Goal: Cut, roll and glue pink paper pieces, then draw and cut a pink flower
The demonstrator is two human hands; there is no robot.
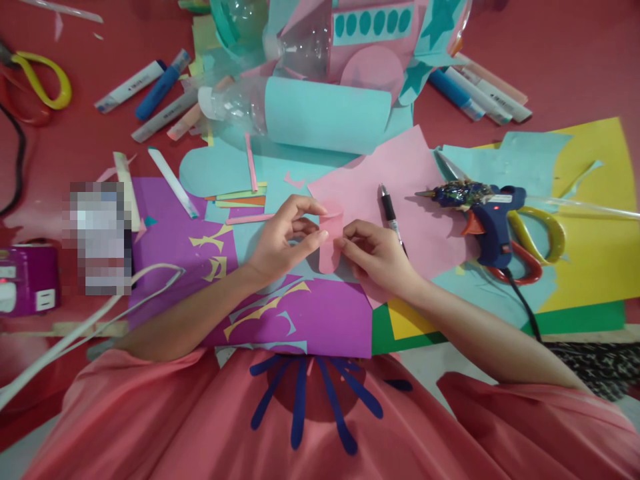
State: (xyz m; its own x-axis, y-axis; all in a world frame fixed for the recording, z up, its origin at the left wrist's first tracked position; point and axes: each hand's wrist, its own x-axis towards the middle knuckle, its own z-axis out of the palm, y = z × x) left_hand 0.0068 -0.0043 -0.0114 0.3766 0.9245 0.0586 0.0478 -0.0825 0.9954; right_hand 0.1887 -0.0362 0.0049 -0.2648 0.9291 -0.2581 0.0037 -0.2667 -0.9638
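Note:
Between my hands is a small pink paper strip (330, 248) with a rounded lower end and a curled upper part. My left hand (285, 237) grips its left edge between thumb and fingers. At its right edge, my right hand (377, 257) pinches the strip with thumb and forefinger. Just right of my hands a black pen (388, 208) lies on a pink paper sheet (420, 173). Farther right rests a blue glue gun (493, 220) with a small red light and a clear glue stick in its back.
Beyond my hands lies a plastic bottle (327, 113) wrapped in light blue paper. Markers (480, 90) lie at both sides. Yellow-handled scissors (540, 233) sit under the glue gun. Purple paper (340, 313) with scraps lies nearest me. A white cable (100, 313) and purple power socket (37, 280) are at left.

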